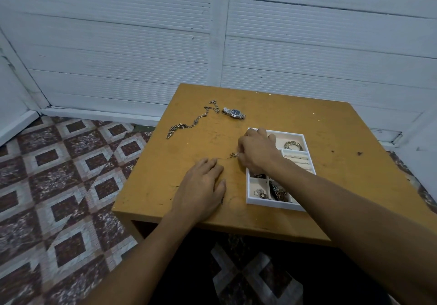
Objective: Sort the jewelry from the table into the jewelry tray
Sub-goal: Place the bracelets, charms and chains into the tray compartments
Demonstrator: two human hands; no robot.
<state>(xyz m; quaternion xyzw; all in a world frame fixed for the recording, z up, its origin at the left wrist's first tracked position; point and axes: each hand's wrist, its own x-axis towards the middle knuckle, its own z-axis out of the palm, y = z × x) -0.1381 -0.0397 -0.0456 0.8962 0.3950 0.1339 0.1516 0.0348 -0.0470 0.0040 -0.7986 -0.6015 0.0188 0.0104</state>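
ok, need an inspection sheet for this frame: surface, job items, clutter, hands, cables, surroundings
Surface: wooden table, scuffed, a few small specks.
Job's things: white jewelry tray with compartments, partly filled with bangles, rings and small pieces; chain necklace and wristwatch lie loose on the table, far side; a small piece sits at the right hand's fingers.
Clutter: nothing seen.
Hands: left hand flat on the table, open; right hand over the tray's left edge, whether it grips the small piece cannot be told.
Cables: nothing seen.
Surroundings: white slatted wall, patterned tile floor.
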